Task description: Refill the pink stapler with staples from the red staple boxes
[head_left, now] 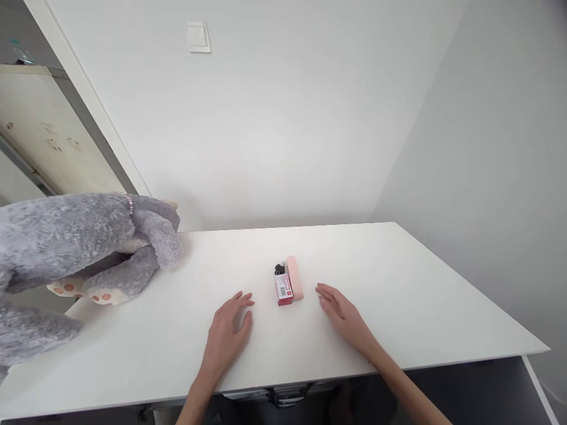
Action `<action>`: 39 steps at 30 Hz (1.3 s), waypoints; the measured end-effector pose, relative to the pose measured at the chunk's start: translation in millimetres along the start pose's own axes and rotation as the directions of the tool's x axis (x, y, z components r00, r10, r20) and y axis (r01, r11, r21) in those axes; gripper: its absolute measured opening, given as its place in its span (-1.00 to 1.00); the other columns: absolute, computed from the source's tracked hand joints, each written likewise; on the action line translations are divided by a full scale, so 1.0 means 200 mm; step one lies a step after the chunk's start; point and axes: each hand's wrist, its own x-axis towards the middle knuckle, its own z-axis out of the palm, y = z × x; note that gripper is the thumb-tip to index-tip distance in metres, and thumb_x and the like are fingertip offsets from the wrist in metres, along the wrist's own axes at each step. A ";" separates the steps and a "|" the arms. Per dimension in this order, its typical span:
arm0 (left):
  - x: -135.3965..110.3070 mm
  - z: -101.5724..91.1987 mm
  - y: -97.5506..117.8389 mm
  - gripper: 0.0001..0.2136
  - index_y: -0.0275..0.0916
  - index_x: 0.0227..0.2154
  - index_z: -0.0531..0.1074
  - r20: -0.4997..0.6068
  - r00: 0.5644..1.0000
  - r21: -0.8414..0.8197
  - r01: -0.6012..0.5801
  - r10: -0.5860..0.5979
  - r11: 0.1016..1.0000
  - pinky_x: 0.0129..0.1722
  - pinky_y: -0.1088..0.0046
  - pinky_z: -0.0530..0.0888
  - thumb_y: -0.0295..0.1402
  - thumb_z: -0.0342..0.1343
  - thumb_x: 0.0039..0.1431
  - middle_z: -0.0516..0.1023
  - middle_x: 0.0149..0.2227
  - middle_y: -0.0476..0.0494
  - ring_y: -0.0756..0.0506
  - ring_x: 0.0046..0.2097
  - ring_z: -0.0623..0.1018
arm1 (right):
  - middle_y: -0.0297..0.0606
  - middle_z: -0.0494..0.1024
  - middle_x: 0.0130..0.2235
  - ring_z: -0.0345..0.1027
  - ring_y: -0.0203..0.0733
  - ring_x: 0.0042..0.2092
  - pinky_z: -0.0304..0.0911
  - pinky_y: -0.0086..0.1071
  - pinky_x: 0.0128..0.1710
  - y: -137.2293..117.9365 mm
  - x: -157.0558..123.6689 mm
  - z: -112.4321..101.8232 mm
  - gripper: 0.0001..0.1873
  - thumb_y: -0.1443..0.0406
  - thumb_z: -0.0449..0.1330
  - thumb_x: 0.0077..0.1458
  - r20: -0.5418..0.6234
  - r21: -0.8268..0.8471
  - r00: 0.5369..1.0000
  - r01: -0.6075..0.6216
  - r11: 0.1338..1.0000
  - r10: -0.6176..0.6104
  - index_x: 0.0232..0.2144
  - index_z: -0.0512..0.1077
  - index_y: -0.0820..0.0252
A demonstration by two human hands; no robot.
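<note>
My left hand rests on the white table with its fingers apart and nothing in it. To its right lies a small red and white box with a barcode label. Just behind the box is a small black item, perhaps a binder clip; its kind is hard to make out. A pink oblong case lies against the box's right side. My right hand is to the right of the case, fingers extended and holding nothing. Neither hand touches these things.
The white table reaches back to a pale wall with a light switch. Large grey plush toys with pinkish paw pads take up the table's left end. A cream cabinet stands beyond the wall's edge at the left.
</note>
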 end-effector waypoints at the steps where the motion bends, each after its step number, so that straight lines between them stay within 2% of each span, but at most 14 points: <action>1: 0.00 0.00 0.00 -0.75 -0.03 -0.03 0.53 -0.003 1.000 0.002 -0.001 0.001 1.000 0.30 -0.06 0.42 -0.20 0.02 0.35 0.58 0.20 -0.02 -0.27 0.36 0.42 | -0.16 0.33 0.40 0.25 -0.01 0.40 0.17 -0.03 0.41 0.01 -0.02 0.00 -0.54 0.00 0.08 0.38 -0.001 -0.055 0.999 0.038 0.998 -0.038 0.21 0.38 -0.02; 5: 0.00 0.01 -0.01 -0.76 -0.03 -0.04 0.53 -0.017 1.000 0.015 -0.020 0.021 1.000 0.29 -0.05 0.43 -0.20 0.02 0.35 0.60 0.19 -0.03 -0.27 0.35 0.43 | -0.27 0.34 0.39 0.22 -0.02 0.41 0.14 0.01 0.43 0.03 -0.09 -0.01 -0.62 0.10 0.07 0.40 0.031 -0.291 0.988 0.154 0.944 -0.151 0.18 0.42 -0.10; 9: 0.01 0.01 -0.01 -0.76 -0.02 -0.04 0.52 -0.019 1.000 0.031 -0.023 0.024 0.999 0.29 -0.04 0.44 -0.20 0.02 0.35 0.59 0.19 -0.01 -0.26 0.35 0.44 | -0.27 0.37 0.38 0.26 -0.03 0.38 0.17 0.01 0.41 0.01 -0.10 -0.01 -0.66 0.15 0.04 0.41 0.030 -0.347 0.983 0.178 0.921 -0.179 0.14 0.44 -0.07; 20: 0.01 0.01 -0.01 -0.76 0.00 -0.04 0.51 0.001 1.000 0.040 -0.010 0.010 0.999 0.29 -0.06 0.43 -0.19 0.00 0.36 0.59 0.19 0.03 -0.25 0.35 0.43 | -0.27 0.48 0.29 0.34 -0.02 0.33 0.27 -0.04 0.33 0.02 -0.08 -0.02 -0.73 0.10 0.07 0.40 -0.015 -0.225 0.989 0.141 0.964 -0.148 -0.03 0.53 -0.07; 28: 0.01 0.01 0.00 -0.75 -0.02 -0.05 0.53 -0.006 1.000 0.054 -0.026 0.027 0.998 0.29 -0.03 0.44 -0.18 -0.01 0.36 0.60 0.18 0.00 -0.26 0.34 0.45 | -0.23 0.54 0.23 0.41 -0.03 0.27 0.34 -0.08 0.30 0.02 -0.08 -0.02 -0.72 0.09 0.09 0.39 -0.044 -0.123 0.992 0.116 0.986 -0.122 -0.04 0.56 -0.05; 39: 0.01 0.00 0.02 -0.75 -0.02 -0.06 0.53 -0.006 0.999 0.061 -0.042 0.042 0.997 0.31 -0.03 0.42 -0.19 -0.02 0.37 0.59 0.19 0.01 -0.25 0.34 0.45 | -0.20 0.55 0.23 0.41 0.00 0.27 0.42 -0.09 0.22 0.00 -0.09 -0.02 -0.71 0.06 0.11 0.38 -0.046 -0.084 0.994 0.090 0.992 -0.094 -0.06 0.56 -0.04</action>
